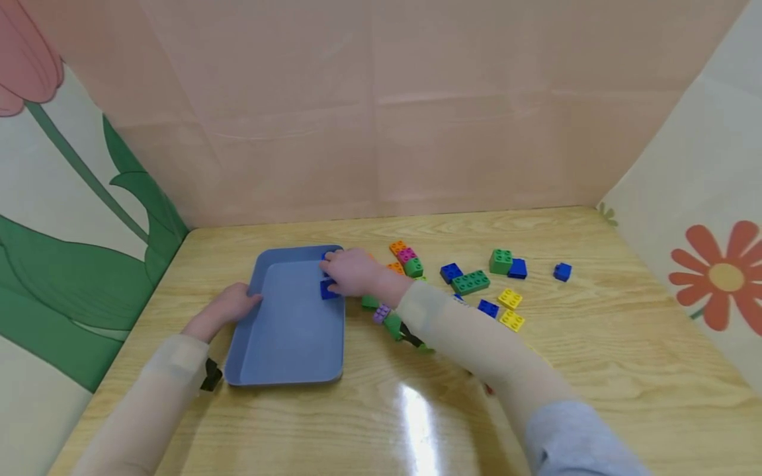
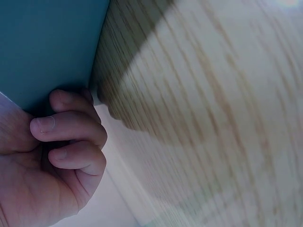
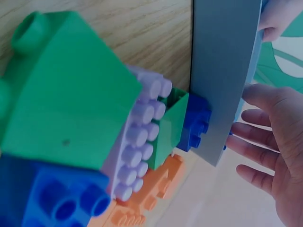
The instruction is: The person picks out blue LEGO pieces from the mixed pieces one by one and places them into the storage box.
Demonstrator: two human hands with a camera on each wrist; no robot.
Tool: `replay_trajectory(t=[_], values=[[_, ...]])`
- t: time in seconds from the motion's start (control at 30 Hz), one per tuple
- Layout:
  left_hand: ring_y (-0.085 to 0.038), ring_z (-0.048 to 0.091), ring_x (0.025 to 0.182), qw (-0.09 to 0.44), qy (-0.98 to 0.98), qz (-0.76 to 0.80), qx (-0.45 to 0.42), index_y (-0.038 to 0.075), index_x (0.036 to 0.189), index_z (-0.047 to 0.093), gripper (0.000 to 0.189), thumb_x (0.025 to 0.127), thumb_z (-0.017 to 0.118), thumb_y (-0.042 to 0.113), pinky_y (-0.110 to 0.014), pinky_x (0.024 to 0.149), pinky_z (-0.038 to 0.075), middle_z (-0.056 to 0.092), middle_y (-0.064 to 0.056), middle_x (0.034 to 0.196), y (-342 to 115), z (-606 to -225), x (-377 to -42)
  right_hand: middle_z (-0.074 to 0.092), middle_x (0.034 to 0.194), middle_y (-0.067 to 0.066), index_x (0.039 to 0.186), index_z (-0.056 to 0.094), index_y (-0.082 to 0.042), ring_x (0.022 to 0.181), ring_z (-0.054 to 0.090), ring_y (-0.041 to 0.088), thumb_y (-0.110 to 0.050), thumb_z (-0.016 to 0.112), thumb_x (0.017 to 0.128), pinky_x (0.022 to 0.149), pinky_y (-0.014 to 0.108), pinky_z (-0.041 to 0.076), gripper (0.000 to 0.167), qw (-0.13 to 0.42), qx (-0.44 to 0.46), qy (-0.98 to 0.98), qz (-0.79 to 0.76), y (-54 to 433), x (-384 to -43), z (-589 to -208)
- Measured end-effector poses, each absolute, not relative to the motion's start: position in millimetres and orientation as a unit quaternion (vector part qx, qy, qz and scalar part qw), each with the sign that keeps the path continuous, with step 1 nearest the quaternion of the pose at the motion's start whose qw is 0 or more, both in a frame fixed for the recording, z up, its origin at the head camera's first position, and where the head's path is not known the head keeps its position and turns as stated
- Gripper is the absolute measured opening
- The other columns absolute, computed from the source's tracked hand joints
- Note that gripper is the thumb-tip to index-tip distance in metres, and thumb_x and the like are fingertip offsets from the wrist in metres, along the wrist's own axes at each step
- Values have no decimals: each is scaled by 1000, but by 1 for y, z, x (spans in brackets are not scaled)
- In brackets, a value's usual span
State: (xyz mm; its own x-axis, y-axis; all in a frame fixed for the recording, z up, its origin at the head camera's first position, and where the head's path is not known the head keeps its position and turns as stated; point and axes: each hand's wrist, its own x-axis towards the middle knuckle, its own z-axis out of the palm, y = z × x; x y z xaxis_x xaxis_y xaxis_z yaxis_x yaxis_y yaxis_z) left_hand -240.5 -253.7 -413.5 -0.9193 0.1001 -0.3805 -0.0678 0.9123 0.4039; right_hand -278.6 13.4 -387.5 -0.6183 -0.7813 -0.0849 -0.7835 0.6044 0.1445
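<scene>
A blue-grey plastic tray (image 1: 286,330) lies on the left of the table. My left hand (image 1: 231,304) grips its left rim, fingers curled against the outer wall in the left wrist view. Over the tray's right rim, toward the back, reaches my right hand (image 1: 354,271). Its fingers are spread and loosely bent in the right wrist view, beside the tray's wall (image 3: 220,61). A blue brick (image 1: 329,289) sits in the tray under that hand, and another blue piece (image 1: 325,256) shows partly behind it. The hand covers part of both.
Several loose bricks lie right of the tray, among them a green long brick (image 1: 471,282), a yellow brick (image 1: 510,298), a purple brick (image 1: 381,313) and a lone blue brick (image 1: 562,272). My right forearm hides some. Printed cloth walls stand behind and at both sides.
</scene>
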Motion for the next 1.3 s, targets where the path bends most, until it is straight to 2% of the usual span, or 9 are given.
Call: replay_trajectory(t=[0.27, 0.5, 0.7, 0.9, 1.07, 1.3], values=[[-30, 58, 86, 200, 955, 219, 6, -19, 116, 52, 40, 102, 42, 17, -43, 76, 48, 60, -22, 96, -254, -412, -239, 62, 105, 4, 116, 62, -8, 89, 62, 17, -34, 64, 94, 76, 30, 51, 34, -11, -448, 893, 48, 30, -278, -380], [-31, 58, 87, 195, 955, 222, 9, -20, 114, 52, 40, 102, 43, 17, -44, 77, 49, 61, -24, 97, -255, -413, -238, 61, 101, 4, 115, 61, -7, 83, 59, 16, -33, 65, 94, 72, 30, 50, 34, -12, -439, 898, 20, 46, -281, -374], [-31, 59, 88, 198, 956, 217, 12, -20, 116, 52, 40, 102, 42, 17, -44, 79, 49, 61, -25, 100, -256, -414, -239, 62, 104, 5, 121, 62, -6, 83, 60, 16, -30, 65, 94, 71, 30, 51, 36, -13, -435, 900, -13, 58, -281, -372], [-29, 58, 88, 207, 953, 219, -3, -19, 119, 50, 41, 103, 41, 18, -42, 77, 49, 60, -21, 98, -254, -415, -240, 62, 112, 6, 125, 60, -5, 87, 62, 17, -32, 63, 95, 74, 32, 51, 40, 6, -411, 911, -16, 69, -282, -374], [-27, 57, 84, 210, 953, 220, -7, -17, 118, 52, 40, 103, 41, 19, -39, 74, 48, 59, -17, 91, -254, -415, -242, 62, 110, 8, 126, 59, -5, 84, 61, 19, -31, 64, 94, 71, 33, 52, 42, 25, -405, 914, -19, 74, -283, -378], [-30, 57, 86, 207, 954, 216, -1, -18, 119, 50, 41, 103, 41, 19, -42, 76, 48, 59, -20, 95, -255, -415, -243, 62, 115, 9, 126, 59, -5, 94, 62, 19, -30, 67, 93, 79, 33, 51, 42, 61, -410, 910, -30, 69, -280, -387]])
